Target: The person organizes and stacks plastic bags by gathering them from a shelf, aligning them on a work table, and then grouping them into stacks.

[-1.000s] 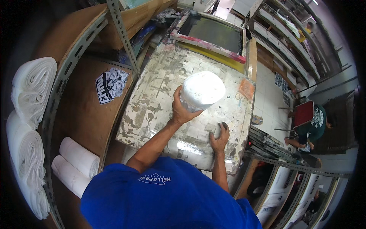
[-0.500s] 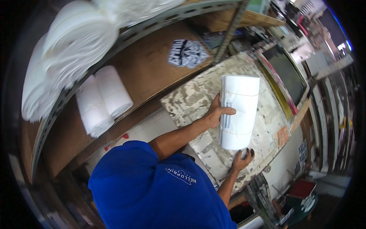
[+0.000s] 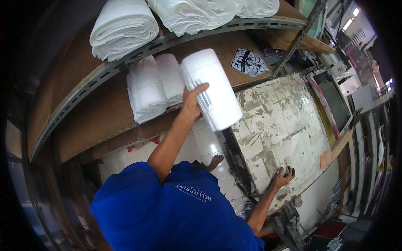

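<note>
My left hand [image 3: 193,102] grips a thick rolled bundle of thin white sheets [image 3: 215,92], its thumb across dark print on the side. The bundle is tilted and held up in front of the lower shelf, near two similar white bundles [image 3: 147,90] lying side by side there. Over the near part of the worn, paint-spotted table [image 3: 268,138], my right hand [image 3: 284,179] is empty with its fingers apart and slightly curled. Whether it touches the tabletop I cannot tell.
Several folded white bundles [image 3: 192,14] rest on the upper shelf, behind a perforated metal edge [image 3: 167,39]. A black-and-white sticker [image 3: 249,62] is on the lower shelf's board. A framed screen [image 3: 333,98] stands at the table's far right. My foot [image 3: 216,161] shows on the tiled floor.
My left hand has carried the bundle left from above the table toward the lower shelf. My right hand, formerly just below the bundle's end, is now apart from it. The view has shifted.
</note>
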A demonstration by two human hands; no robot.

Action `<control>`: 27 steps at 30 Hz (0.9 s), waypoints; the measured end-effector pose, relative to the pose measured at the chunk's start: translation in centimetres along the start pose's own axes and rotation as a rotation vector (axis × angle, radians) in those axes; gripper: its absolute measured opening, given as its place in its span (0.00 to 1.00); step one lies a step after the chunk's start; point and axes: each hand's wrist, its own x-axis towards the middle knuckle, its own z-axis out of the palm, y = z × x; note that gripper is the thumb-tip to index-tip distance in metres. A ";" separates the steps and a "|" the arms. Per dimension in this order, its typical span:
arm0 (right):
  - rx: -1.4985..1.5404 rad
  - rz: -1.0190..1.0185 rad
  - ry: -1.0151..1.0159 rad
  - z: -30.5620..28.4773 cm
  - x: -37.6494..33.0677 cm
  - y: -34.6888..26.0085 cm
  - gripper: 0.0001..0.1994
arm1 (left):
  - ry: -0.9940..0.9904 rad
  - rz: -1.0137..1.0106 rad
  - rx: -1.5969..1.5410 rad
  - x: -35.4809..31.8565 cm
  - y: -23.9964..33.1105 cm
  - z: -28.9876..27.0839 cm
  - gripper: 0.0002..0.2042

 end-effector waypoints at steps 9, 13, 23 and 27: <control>0.021 0.095 -0.025 -4.5 -8.6 0.3 0.21 | 0.163 0.091 0.102 9.1 2.9 -0.7 0.40; -0.048 0.093 -0.043 -4.1 -8.1 -1.0 0.20 | 0.190 0.045 0.137 14.1 1.2 -0.9 0.44; -0.214 0.044 0.026 0.0 -4.6 -3.2 0.17 | 0.352 -0.247 0.268 24.4 -1.9 -2.2 0.37; -0.280 0.151 0.067 1.0 -3.3 -3.8 0.17 | 0.268 -0.296 0.416 26.8 -3.0 -3.2 0.40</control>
